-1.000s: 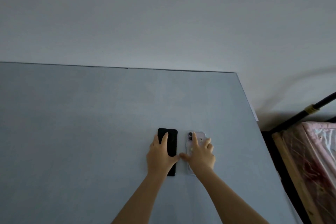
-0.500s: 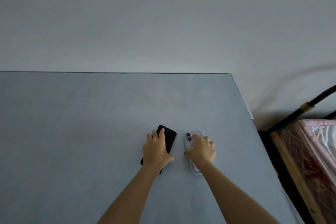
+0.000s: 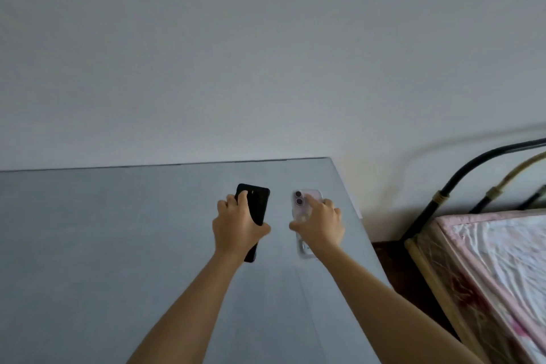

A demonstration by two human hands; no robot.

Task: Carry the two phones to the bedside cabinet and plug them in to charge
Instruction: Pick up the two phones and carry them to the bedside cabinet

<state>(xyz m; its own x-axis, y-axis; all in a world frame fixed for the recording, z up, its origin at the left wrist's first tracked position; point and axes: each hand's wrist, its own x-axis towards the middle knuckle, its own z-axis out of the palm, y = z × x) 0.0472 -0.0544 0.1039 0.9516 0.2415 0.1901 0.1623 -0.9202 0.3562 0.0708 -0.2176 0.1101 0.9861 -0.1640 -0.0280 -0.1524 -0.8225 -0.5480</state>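
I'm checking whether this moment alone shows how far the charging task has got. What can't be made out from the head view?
- Black phone: its middle is covered by the left hand; whether it is off the table is unclear.
- Pink phone: mostly covered by the right hand; same doubt.
- Both screens: only the backs show.
- Bedside cabinet, chargers: not in view.
- Bed: cut by the right edge.

black phone [image 3: 256,207] and pale pink clear-cased phone [image 3: 304,210], camera side up, side by side, apart.

Dim flat light, soft motion blur, wide-angle bending at edges
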